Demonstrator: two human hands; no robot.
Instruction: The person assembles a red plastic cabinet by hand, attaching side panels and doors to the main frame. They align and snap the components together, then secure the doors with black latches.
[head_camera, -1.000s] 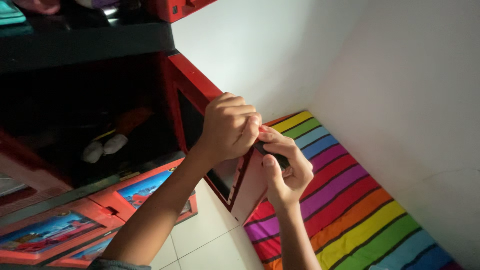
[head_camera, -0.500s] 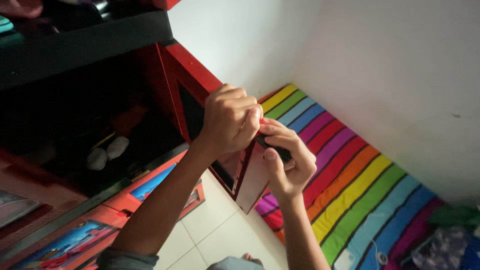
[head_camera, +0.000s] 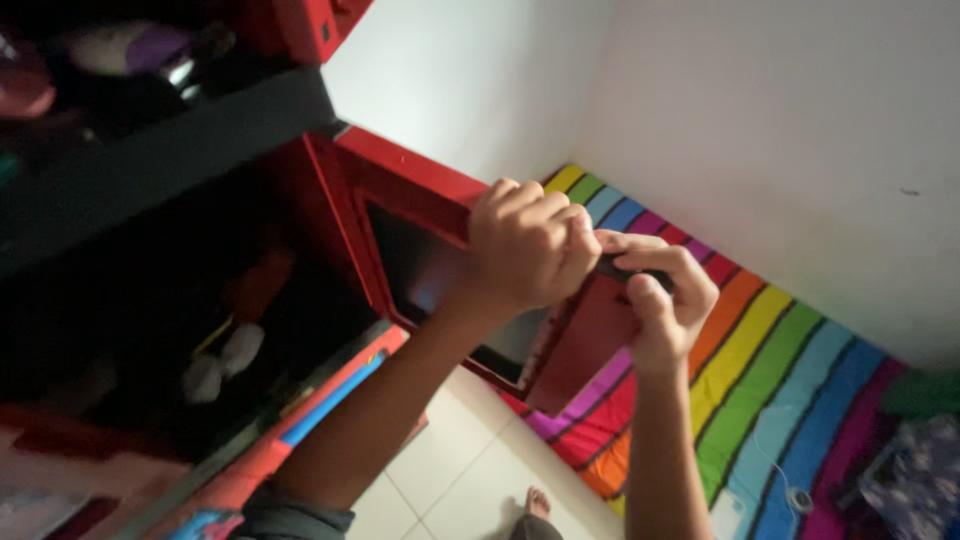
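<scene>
Left hand (head_camera: 530, 245): closed into a fist, fingers curled tight over the upper edge of the red cabinet door (head_camera: 585, 345), near its corner. Right hand (head_camera: 655, 300): just beside the left, touching it at the knuckles, fingers bent around a small dark object (head_camera: 610, 268); the thumb pressed on the door's outer face. What the dark object is, cannot tell, mostly hidden by the fingers.

Under both hands: the red door, swung open and tilted, with a dark glass panel (head_camera: 425, 270) in a red frame on the left of the left hand. Further left, behind the forearm: the dark inside of the red cabinet (head_camera: 200, 300), with some pale and red things in shadow, too dim to name. Above it, a black shelf (head_camera: 170, 150) with blurred objects.

Below and to the right of the right hand: a mattress (head_camera: 780, 390) with rainbow stripes, lying against the white wall (head_camera: 780, 130). Below the arms: white floor tiles (head_camera: 450, 480) and a bare foot (head_camera: 537, 502).
</scene>
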